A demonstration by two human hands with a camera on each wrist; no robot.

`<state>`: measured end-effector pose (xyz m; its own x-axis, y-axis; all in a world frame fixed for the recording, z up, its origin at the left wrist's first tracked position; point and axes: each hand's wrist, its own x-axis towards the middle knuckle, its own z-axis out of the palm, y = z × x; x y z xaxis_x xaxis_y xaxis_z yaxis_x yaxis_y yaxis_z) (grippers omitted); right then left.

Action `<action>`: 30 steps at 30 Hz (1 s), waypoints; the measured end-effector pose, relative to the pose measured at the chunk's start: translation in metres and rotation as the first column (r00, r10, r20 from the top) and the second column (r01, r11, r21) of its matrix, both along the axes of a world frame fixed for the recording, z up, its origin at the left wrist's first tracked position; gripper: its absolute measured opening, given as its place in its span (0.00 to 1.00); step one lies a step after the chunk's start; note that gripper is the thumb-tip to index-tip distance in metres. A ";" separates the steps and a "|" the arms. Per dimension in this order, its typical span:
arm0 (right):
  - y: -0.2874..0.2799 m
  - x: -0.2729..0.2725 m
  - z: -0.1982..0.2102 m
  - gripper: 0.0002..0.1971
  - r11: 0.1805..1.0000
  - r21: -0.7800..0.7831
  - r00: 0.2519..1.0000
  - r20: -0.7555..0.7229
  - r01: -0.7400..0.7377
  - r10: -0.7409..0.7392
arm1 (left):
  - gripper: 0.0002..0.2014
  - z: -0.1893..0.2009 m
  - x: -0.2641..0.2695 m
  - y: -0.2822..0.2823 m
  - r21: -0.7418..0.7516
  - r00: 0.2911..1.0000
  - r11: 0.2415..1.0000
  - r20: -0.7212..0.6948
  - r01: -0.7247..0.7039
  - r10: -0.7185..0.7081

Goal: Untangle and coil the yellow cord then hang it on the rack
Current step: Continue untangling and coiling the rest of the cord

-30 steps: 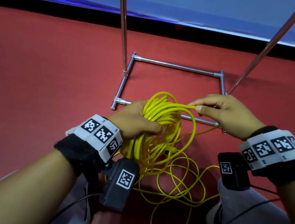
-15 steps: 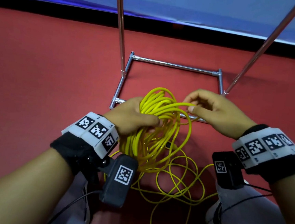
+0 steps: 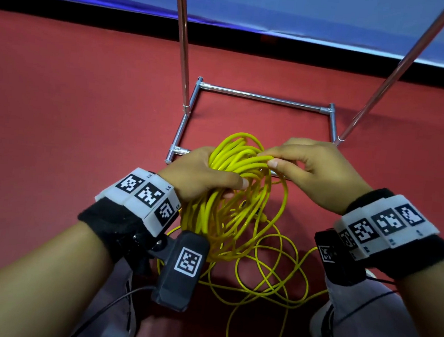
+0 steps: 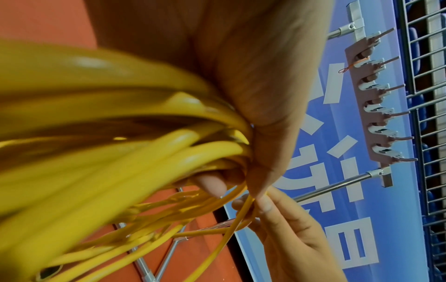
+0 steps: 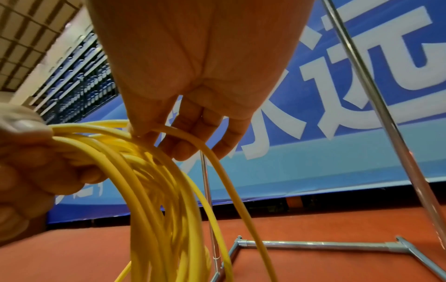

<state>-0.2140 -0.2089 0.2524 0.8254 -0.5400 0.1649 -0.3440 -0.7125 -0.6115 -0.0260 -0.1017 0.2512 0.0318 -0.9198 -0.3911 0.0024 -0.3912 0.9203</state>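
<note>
Your left hand [image 3: 201,174] grips the coil of the cord [image 3: 229,196] — fingers curled tight round the bunch of loops. Your right hand [image 3: 314,171] pinches one strand at the top of the coil, thumb and first finger closed on it. The cord is in front of you, above the red floor [image 3: 73,101], and a lot of it lies loose in a messy heap by your legs.

That heap is the trouble. If you pull the strand fast, the loose loops on the floor can snag and make a knot. If your left hand lets go a bit, the coil can slip and fall open. The hanging loops can also catch on the rack [image 3: 262,96] — its low bars sit right under your hands.

There is open floor on the left. The two tall poles stand close behind your hands, so lift the coil up slowly between them. The hooks [image 4: 383,112] are up high on the rack.
</note>
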 end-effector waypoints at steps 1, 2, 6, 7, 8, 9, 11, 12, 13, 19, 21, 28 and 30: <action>0.000 0.000 -0.001 0.13 1.000 0.014 1.000 0.004 0.004 -0.004 | 0.09 0.000 0.000 0.000 -0.001 1.000 1.000 0.012 0.007 -0.007; -0.001 -0.002 -0.002 0.12 0.999 0.041 1.000 0.004 0.018 -0.019 | 0.09 0.000 0.000 0.000 -0.010 1.000 1.000 0.024 0.014 -0.014; -0.008 -0.012 -0.018 0.12 0.978 0.178 0.982 -0.173 0.109 -0.078 | 0.05 0.007 0.001 0.000 -0.046 1.000 0.999 0.023 -0.005 0.006; -0.009 -0.014 -0.024 0.12 0.965 0.226 0.972 -0.222 0.129 -0.078 | 0.05 0.008 0.002 0.000 -0.051 1.000 0.999 0.007 -0.020 0.021; -0.009 -0.016 -0.030 0.13 0.950 0.276 0.969 -0.236 0.142 -0.076 | 0.06 0.009 0.002 0.000 -0.055 1.000 0.998 -0.013 -0.028 0.028; -0.009 -0.015 -0.034 0.12 0.940 0.305 0.971 -0.222 0.152 -0.085 | 0.06 0.010 0.001 0.000 -0.060 0.999 0.998 -0.029 -0.029 0.027; -0.012 -0.012 -0.038 0.09 0.946 0.257 0.967 -0.212 0.198 -0.144 | 0.07 0.010 -0.001 0.000 -0.060 0.999 0.998 -0.044 -0.016 0.014; -0.014 -0.011 -0.037 0.10 0.953 0.201 0.960 -0.213 0.226 -0.182 | 0.06 0.011 -0.002 0.000 -0.056 0.999 0.998 -0.048 -0.009 0.006; -0.016 -0.009 -0.036 0.11 0.958 0.151 0.956 -0.205 0.243 -0.210 | 0.06 0.010 -0.003 0.001 -0.050 0.998 0.999 -0.056 -0.002 0.000; -0.013 0.003 -0.028 0.10 0.990 0.002 0.981 -0.138 0.141 -0.139 | 0.07 0.011 -0.006 0.007 -0.001 0.993 0.996 -0.086 0.087 -0.086; -0.012 0.006 -0.027 0.09 0.992 0.002 0.979 -0.161 0.128 -0.126 | 0.07 0.012 -0.009 0.008 -0.019 0.992 0.994 -0.052 0.110 -0.111; -0.013 -0.011 -0.039 0.15 0.857 0.476 0.976 -0.178 0.200 -0.129 | 0.06 0.024 -0.002 0.008 -0.089 0.996 0.993 -0.001 0.083 -0.084; -0.014 -0.015 -0.053 0.24 0.869 0.444 0.961 -0.255 0.217 -0.110 | 0.06 0.028 0.001 0.008 -0.121 0.999 0.991 -0.009 0.052 -0.053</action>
<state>-0.2288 -0.2226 0.1990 0.7040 -0.6395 -0.3090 -0.5912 -0.2865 -0.7540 -0.0251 -0.0938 0.2787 -0.0221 -0.9606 -0.2770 -0.0038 -0.2770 0.9609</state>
